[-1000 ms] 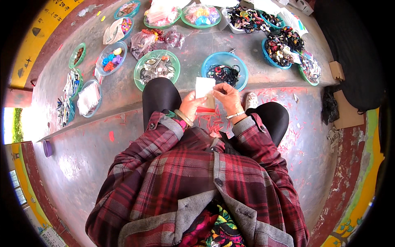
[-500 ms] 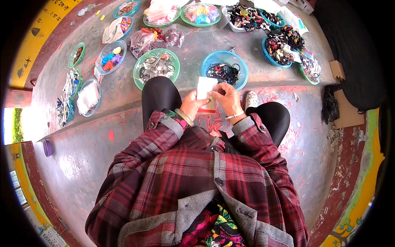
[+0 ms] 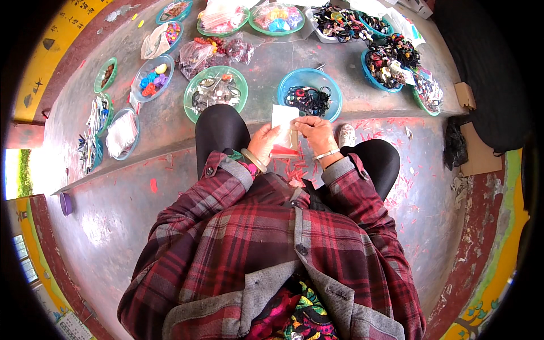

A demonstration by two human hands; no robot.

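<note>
Both my hands meet in front of my knees over the floor. My left hand [image 3: 264, 143] grips the lower left edge of a small clear packet with a white card and a red strip [image 3: 283, 127]. My right hand [image 3: 315, 134] pinches the same packet from the right, fingers closed on its upper edge. A pale bangle sits on my left wrist, a thin band on my right. Just beyond the packet stands a blue bowl of dark hair ties [image 3: 309, 97]. Left of that bowl is a green bowl of mixed small pieces [image 3: 216, 92].
Several more bowls and trays of colourful small accessories [image 3: 391, 62] line the raised concrete ledge [image 3: 170, 122]. Clear plastic bags [image 3: 212, 52] lie behind the green bowl. Red scraps litter the floor near a white shoe [image 3: 345, 135]. A cardboard box [image 3: 479, 150] stands at right.
The two hands have shifted slightly around the packet, which stays at the same place between my knees. Nothing else has moved.
</note>
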